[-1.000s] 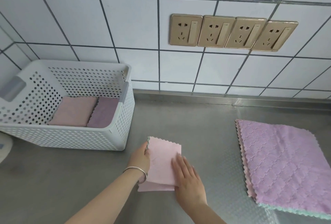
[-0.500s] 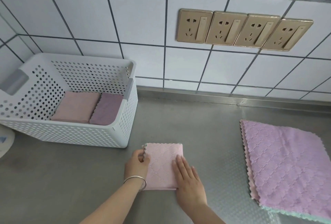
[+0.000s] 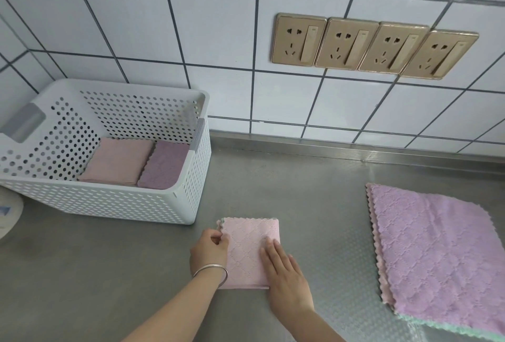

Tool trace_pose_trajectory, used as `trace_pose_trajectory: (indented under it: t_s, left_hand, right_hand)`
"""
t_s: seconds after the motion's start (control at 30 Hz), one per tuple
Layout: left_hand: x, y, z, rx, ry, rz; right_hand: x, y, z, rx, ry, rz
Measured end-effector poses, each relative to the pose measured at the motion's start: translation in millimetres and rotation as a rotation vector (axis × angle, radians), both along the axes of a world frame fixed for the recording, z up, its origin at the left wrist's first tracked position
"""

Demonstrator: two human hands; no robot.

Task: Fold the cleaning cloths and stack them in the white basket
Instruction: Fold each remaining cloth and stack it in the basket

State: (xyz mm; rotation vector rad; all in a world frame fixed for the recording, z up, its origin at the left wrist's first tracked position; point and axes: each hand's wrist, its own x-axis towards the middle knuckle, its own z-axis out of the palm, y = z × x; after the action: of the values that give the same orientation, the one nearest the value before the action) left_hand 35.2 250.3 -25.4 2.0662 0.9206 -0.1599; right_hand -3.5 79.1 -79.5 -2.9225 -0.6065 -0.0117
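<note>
Head view shows two folded cloths, one pink (image 3: 117,161) and one purple (image 3: 164,164), already in the white basket (image 3: 175,205). Your left hand (image 3: 209,250) pinches the folded pink cloth (image 3: 250,248) on the surface (image 3: 300,191) while your right hand (image 3: 284,273) presses it flat-fingered. Beside you the unfolded stack (image 3: 437,254) shows at least three layers, so you're well short of done.

Left hand (image 3: 210,249) curled, right hand (image 3: 284,273) flat.

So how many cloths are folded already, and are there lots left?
Two folded cloths, a pink one and a purple one, lie in the white basket. Both hands, left and right, are on a third, folded pink cloth. A stack of unfolded cloths waits.
</note>
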Motion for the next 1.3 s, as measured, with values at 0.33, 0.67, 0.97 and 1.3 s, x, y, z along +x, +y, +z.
trace_pose_trajectory:
  t_s: [0.33, 0.67, 0.97, 1.3]
  left_hand:
    - [-6, 9, -1, 0.014, -0.007, -0.004]
    - [-3, 12, -10, 0.004, -0.014, -0.008]
    - [-8, 24, -12, -0.084, -0.061, -0.144]
    - [-3, 37, -7, -0.21, 0.002, -0.211]
  right_hand:
    - [0, 3, 8, 0.005, -0.009, 0.078]
    - [1, 4, 6, -0.004, 0.006, 0.082]
    - [1, -6, 5, -0.03, 0.008, 0.082]
    - [2, -4, 4, -0.031, -0.078, 0.085]
